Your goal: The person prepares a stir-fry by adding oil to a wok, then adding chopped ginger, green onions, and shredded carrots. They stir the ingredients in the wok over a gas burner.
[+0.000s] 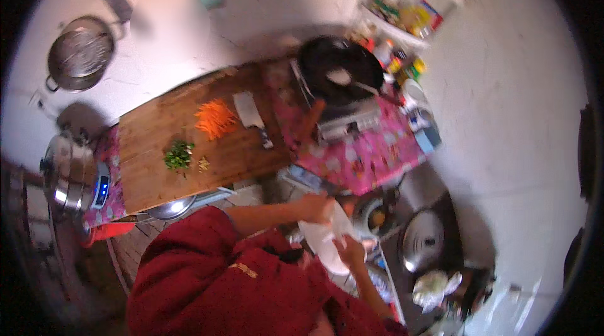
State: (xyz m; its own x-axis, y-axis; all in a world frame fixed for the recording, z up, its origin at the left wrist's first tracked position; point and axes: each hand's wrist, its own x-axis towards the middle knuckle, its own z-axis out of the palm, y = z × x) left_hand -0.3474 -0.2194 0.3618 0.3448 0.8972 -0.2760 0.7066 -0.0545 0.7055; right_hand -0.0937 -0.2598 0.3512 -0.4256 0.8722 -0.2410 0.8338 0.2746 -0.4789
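Note:
In front of my red top, my left hand (317, 208) is at the upper edge of a white sheet or cloth (325, 234); blur hides how its fingers lie. My right hand (350, 253) grips the lower right side of the white item, over a pale round shape that may be a bowl. Beyond my hands, a wooden cutting board (146, 147) carries shredded carrot (215, 119), chopped green herbs (178, 154), a little minced pale yellow food (203, 163) and a cleaver (248, 109). A black wok (311, 60) with a ladle (339, 77) rests on a stove to the board's right.
A pink patterned cloth (356, 166) lies under the stove (351, 123). Bottles and jars (396, 60) crowd its right side. At left stands a steel pot (71, 166). A metal lid (423, 237) and a knotted plastic bag (430, 289) are at lower right. A pan hangs (81, 53) on the wall.

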